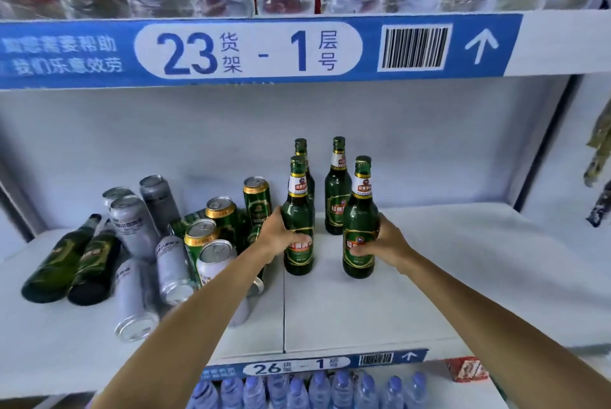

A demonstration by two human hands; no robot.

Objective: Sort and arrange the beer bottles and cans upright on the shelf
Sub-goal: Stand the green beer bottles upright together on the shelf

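While both hands grip upright green bottles (298,210) | shelf tag (244,51) reads "23-1"

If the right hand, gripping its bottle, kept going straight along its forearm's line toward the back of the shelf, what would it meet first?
Probably the upright bottle standing behind and slightly left of the one the right hand holds. Depth is unclear from this single view; it might slip past on the right and reach the back panel.

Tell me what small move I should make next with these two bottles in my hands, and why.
Probably let go of both: the left hand and right hand each grip a green bottle already upright on the shelf, while two bottles still lie flat.
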